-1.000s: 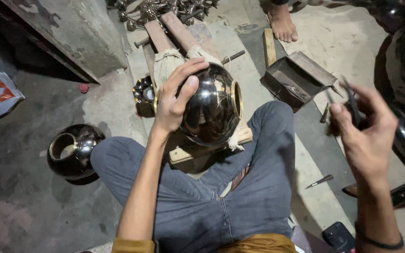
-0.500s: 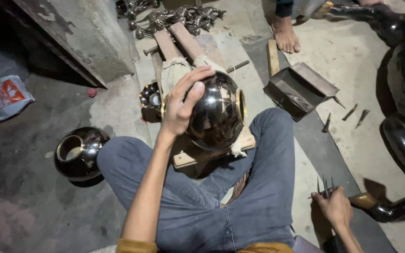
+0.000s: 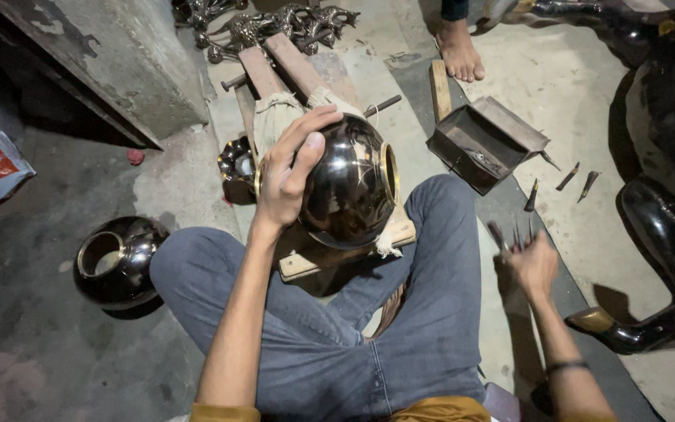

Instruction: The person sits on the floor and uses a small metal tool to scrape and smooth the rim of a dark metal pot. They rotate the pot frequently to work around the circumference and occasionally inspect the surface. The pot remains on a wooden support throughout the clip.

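Note:
A dark, shiny round metal pot with a brass rim lies on its side on a wooden block between my knees. My left hand rests on its left side, fingers spread over the top. Out to the right of my knee, my right hand is blurred and closed around several thin metal tools that stick up from the fist.
A second dark pot stands on the floor at left. An open metal box and loose chisels lie at right. A large black figure fills the right edge. A person's bare foot and metal castings are at the top.
My right hand came down from in front of me to beside my right knee and now rises a little, still gripping the tools. My left hand stays on the pot.

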